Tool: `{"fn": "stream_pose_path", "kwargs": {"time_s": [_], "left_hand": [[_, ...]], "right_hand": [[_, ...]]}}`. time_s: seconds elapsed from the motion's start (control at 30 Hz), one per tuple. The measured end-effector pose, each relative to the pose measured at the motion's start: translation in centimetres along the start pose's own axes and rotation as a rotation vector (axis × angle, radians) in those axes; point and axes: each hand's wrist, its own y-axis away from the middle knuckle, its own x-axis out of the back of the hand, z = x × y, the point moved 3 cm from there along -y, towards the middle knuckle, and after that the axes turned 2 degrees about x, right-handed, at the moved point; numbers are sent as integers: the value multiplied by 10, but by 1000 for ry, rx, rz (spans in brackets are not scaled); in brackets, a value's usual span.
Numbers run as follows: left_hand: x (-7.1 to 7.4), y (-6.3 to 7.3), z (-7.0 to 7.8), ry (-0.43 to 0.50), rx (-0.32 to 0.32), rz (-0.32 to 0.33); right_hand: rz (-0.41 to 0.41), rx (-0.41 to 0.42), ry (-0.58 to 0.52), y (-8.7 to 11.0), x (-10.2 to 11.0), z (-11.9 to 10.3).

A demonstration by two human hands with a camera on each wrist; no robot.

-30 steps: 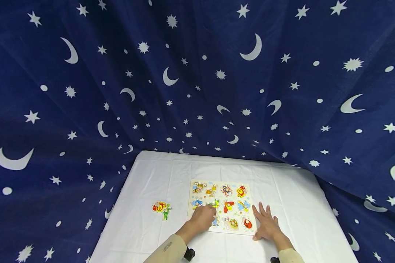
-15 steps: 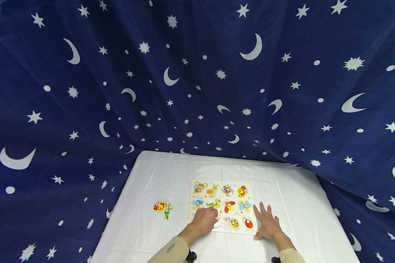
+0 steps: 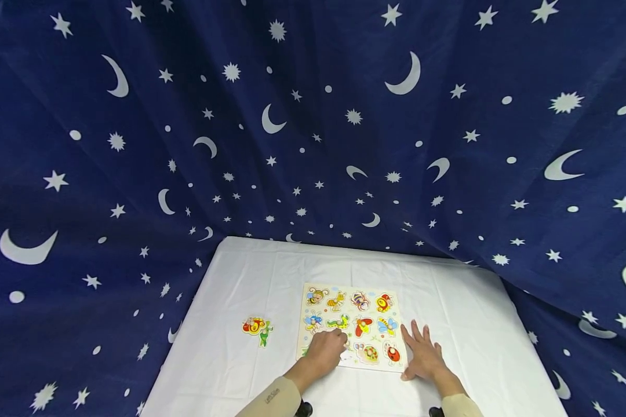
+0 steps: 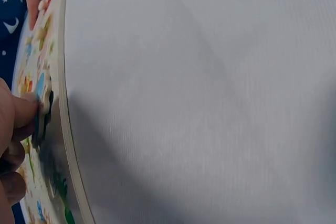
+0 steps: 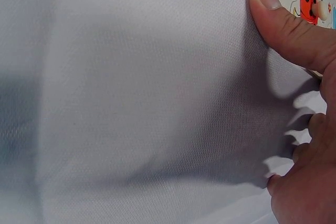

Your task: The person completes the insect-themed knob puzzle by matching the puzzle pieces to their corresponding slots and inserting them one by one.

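My left hand (image 3: 320, 353) is over the front left part of a wooden insect puzzle board (image 3: 356, 365). It pinches a bluish puzzle piece (image 4: 44, 95) between thumb and fingers. In the left wrist view that piece stands tilted over the board near its front edge; the hand hides much of it, and I cannot tell its insect. Fingers spread, my right hand (image 3: 422, 356) rests at the board's right edge, beside the red ladybug piece (image 3: 392, 353). In the right wrist view its thumb (image 5: 289, 27) lies on the cloth next to the board's corner.
Left of the board lie two loose pieces, a red and yellow butterfly-like one (image 3: 254, 325) and a green insect (image 3: 265, 334), touching or overlapping. Several knobbed pieces sit in the board, among them a snail (image 3: 367, 353). A white cloth (image 3: 229, 278) covers the table; a dark blue curtain (image 3: 323, 145) hangs around it.
My left hand has shifted slightly right over the board's front row, still pinching the bluish piece, which the hand now hides in the head view. My right hand stays at the board's edge.
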Motion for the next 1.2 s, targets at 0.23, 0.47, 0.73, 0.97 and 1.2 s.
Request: {"fn": "stream_pose_path", "kwargs": {"time_s": [0.23,0.47,0.73,0.97,1.2], "left_hand": [[6,1,-7,11,-1,13],[2,2,-10,83,16,-15],[0,11,-21,171,19,-13],[9,22,-52,188,86,126],[27,26,-100,137,277,116]], "right_hand": [[-6,-4,-2,-2,0,0],[-7,5,-8,-4,0,1],[-15,5,-19,-4,-2,2],[-5,18,-6,-3,0,2],[6,21,12,-2,1,-1]]}}
